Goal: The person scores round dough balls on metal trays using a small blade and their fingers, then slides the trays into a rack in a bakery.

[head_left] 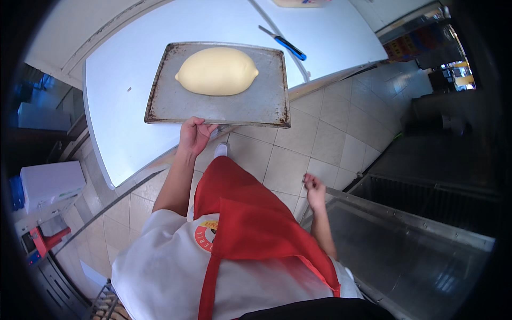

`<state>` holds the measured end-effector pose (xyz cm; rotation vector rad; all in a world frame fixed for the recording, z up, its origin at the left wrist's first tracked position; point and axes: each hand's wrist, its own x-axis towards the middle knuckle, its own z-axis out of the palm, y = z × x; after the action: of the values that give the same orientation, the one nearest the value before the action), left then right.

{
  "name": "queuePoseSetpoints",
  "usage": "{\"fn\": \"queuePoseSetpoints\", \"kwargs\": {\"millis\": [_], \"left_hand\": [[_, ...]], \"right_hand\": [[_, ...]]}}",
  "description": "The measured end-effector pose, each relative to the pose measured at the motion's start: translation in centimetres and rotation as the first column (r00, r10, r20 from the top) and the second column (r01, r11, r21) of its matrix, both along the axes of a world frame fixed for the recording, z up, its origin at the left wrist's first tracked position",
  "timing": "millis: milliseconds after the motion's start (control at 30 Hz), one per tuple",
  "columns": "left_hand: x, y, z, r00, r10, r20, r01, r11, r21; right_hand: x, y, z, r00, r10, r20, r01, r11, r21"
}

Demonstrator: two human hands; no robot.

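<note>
A metal baking tray (pixel 245 109) with brown-stained edges sits partly over the white table, its near right corner out past the table's edge. On it rests one large, smooth, pale yellow piece of dough (pixel 216 72), oval with a small nub at each end. My left hand (pixel 195 136) grips the tray's near rim, thumb on top and fingers underneath. My right hand (pixel 314 191) is away from the tray, low over the floor beside a metal counter. Its fingers are curled in, and I see nothing held in them.
The white table (pixel 117 117) carries a knife with a blue and black handle (pixel 290 48) beyond the tray. To the right stands a dark metal counter (pixel 394 250) with a raised edge. A white machine with a red part (pixel 50 234) is at the left. Tiled floor (pixel 314 133) lies between.
</note>
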<state>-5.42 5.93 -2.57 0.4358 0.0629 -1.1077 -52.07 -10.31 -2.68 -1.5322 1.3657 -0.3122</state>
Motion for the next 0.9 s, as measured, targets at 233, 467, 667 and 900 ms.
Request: {"fn": "queuePoseSetpoints", "kwargs": {"millis": [233,467,667,900], "left_hand": [[2.5,-2.4,5.3,0.927,-0.338,-0.162,0.375,0.808,0.454],[7.4,-2.9,7.1,0.676,-0.036,0.736,-0.598,0.556,0.577],[11.8,-7.1,7.2,0.782,0.106,0.614,-0.587,0.458,0.668],[12.9,-8.5,7.9,0.853,-0.043,0.520,-0.435,0.490,0.755]], "right_hand": [[21.7,-9.7,10.4,0.937,0.119,0.328,-0.114,0.993,-0.035],[37.9,-12.1,8.9,0.770,0.198,0.607,-0.253,0.967,0.004],[42.3,-13.6,7.3,0.748,0.288,0.598,-0.312,0.948,-0.067],[43.3,-13.4,5.0,0.778,0.234,0.583,-0.342,0.936,0.080]]}}
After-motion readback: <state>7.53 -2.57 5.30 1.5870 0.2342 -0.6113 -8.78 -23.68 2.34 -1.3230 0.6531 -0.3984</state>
